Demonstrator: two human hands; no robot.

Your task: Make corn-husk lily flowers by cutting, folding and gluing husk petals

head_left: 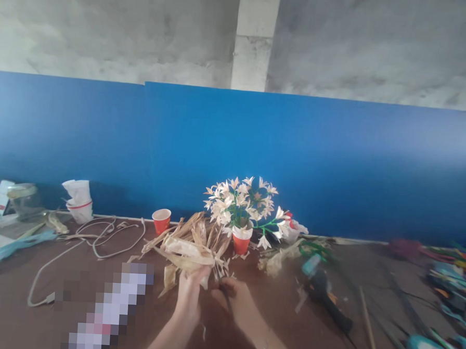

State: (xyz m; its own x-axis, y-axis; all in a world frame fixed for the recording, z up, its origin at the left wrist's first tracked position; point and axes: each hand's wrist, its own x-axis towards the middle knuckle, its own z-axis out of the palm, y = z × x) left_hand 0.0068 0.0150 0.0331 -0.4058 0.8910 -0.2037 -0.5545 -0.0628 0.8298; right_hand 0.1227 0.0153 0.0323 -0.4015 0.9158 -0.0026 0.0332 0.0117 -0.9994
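Observation:
My left hand (191, 289) is closed around a strip of dry, pale corn husk (188, 250) above the table. Close beside it, my right hand (239, 298) grips what look like dark-handled scissors (224, 291); their thin blades point up toward the husk's end. Behind both hands lies a heap of brown dried husks (199, 226). A red and white paper cup (241, 241) stands just beyond my right hand, holding a bunch of white artificial flowers (231, 200) on green stems. Small husk scraps lie around the cup.
A second paper cup (161, 222) stands behind the husks. White cable (96, 243) loops across the left side, near a white bin (79, 209). At right lie a black glue gun (328, 302), a thin stick (369, 327) and a blue roll (413, 348). A blue partition (203, 141) borders the table's back.

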